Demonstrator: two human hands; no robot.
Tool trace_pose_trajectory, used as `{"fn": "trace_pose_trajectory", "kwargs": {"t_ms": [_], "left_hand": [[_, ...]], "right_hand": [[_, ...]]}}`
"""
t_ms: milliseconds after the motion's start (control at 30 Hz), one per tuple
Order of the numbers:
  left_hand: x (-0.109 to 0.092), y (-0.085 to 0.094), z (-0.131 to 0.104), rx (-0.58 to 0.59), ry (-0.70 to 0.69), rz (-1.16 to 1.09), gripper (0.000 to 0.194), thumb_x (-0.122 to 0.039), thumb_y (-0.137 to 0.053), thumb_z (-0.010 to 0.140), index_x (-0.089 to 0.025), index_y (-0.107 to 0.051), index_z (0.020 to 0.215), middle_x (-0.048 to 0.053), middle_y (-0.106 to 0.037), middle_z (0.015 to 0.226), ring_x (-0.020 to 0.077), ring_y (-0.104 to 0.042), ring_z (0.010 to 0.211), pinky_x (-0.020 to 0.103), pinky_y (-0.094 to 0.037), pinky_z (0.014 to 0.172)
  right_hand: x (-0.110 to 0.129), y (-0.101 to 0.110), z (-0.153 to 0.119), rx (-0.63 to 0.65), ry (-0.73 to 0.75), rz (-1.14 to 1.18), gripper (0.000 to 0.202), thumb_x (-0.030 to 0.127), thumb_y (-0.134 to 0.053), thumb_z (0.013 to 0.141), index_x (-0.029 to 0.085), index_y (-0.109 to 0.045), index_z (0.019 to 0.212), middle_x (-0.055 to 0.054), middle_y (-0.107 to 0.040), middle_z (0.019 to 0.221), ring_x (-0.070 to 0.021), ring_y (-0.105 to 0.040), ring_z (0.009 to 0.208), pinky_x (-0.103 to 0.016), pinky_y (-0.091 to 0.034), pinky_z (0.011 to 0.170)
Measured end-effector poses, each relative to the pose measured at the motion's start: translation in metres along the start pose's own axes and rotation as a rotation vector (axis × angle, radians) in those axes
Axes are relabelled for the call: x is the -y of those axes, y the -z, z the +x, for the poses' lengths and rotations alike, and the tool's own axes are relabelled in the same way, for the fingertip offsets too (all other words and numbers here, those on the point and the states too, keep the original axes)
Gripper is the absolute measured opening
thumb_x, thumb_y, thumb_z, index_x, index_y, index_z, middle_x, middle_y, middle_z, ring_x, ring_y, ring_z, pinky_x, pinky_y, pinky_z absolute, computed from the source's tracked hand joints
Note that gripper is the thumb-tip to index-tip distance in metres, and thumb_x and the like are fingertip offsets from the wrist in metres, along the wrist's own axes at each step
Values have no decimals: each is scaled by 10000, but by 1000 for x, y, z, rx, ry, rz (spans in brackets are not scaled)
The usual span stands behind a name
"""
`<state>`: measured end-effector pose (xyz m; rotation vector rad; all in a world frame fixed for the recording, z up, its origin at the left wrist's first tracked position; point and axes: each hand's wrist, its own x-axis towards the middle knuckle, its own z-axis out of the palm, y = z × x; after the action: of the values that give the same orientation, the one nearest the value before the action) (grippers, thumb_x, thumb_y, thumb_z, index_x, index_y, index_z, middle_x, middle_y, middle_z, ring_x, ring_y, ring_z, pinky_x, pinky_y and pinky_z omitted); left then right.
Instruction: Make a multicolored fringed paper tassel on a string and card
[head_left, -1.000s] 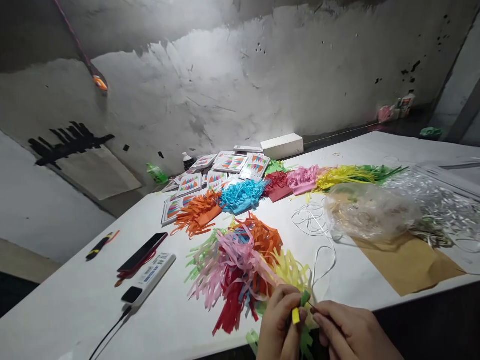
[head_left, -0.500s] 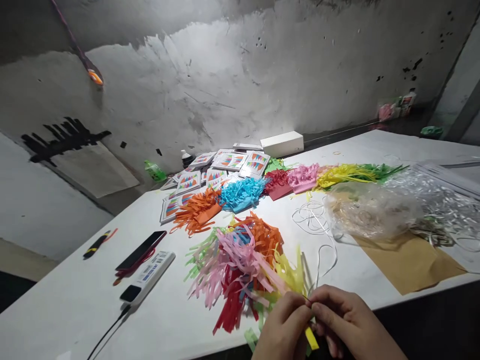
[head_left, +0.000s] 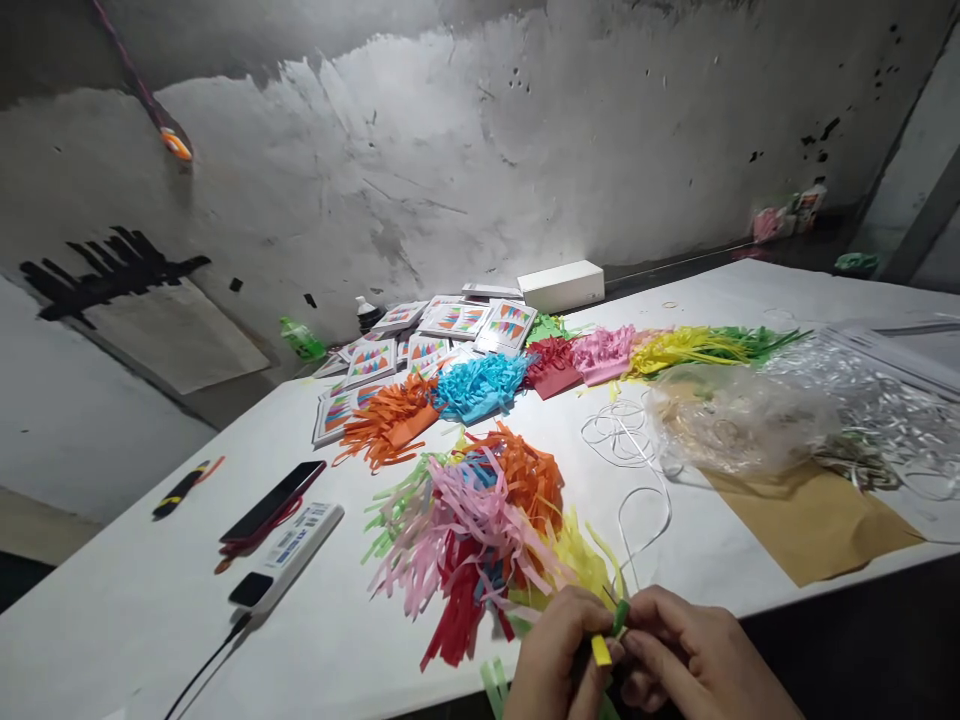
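- Grey, patchy plaster wall (head_left: 450,160) stands behind a long white table (head_left: 337,630), which I view at a slant from my remote seat.
- At the table's near edge I see the left hand (head_left: 555,650) curled, thumb and finger pinching a small yellow strip (head_left: 602,651).
- Close beside it I see the right hand (head_left: 694,650), its fingers bent near a green strip (head_left: 621,617) that pokes up between both hands; whether this hand grips it, I cannot tell.
- Just beyond the left hand I find a loose heap of paper tassels (head_left: 480,510) in pink, red, orange, green and yellow.
- Farther back I see a row of folded fringes (head_left: 480,388), with printed packets (head_left: 455,320) and a white box (head_left: 561,287) behind.
- Toward the right, I spot white cord (head_left: 664,500) looping beside a clear plastic bag (head_left: 739,415), which partly covers brown paper (head_left: 810,530).
- On the left I see a phone (head_left: 274,505) next to a white power strip (head_left: 292,550).
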<state>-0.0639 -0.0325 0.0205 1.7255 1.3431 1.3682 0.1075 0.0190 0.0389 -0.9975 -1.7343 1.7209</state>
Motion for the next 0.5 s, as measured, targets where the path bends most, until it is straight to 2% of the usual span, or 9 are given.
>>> {"fn": "trace_pose_trajectory", "kwargs": {"t_ms": [67,133,267,333,400,500], "left_hand": [[0,1,0,6,-53,43,131,-314,-520,916,-291,-645,947,40,-675,896,205,-634,791,293,-474,701],[-1,4,1,42,-73,77,181,-227,-514,877,-294,-652,973,48,-683,930,206,-657,809,287,-497,706],[-4,14,3,181,-98,119,261,-134,-524,830,-289,-653,995,63,-698,972,204,-692,819,273,-534,711],[-4,17,4,223,-113,133,253,-131,-533,842,-287,-655,1001,70,-710,976,203,-703,816,266,-543,707],[-2,16,6,215,-112,126,213,-164,-549,862,-280,-663,1000,76,-722,955,209,-706,808,272,-546,702],[3,10,6,123,-35,89,131,-293,-580,897,-268,-702,937,65,-729,849,219,-690,764,295,-524,682]], "right_hand": [[0,2,0,17,-12,53,338,564,-588,854,280,-637,1029,1,-747,752,-222,-736,677,-311,-591,613],[2,4,0,33,-34,126,364,544,-627,839,294,-626,1103,11,-749,754,-216,-741,685,-309,-595,628],[5,4,2,142,-94,283,308,549,-698,785,288,-689,948,36,-706,686,-167,-706,596,-264,-547,583],[4,2,6,134,-84,307,290,558,-704,773,286,-709,872,49,-665,645,-131,-638,499,-232,-486,496],[3,0,12,-7,15,242,236,504,-754,738,273,-721,771,35,-656,698,-129,-613,537,-222,-460,480],[1,6,22,-433,212,272,223,409,-860,629,249,-708,662,6,-677,837,-158,-629,741,-214,-510,627]]}}
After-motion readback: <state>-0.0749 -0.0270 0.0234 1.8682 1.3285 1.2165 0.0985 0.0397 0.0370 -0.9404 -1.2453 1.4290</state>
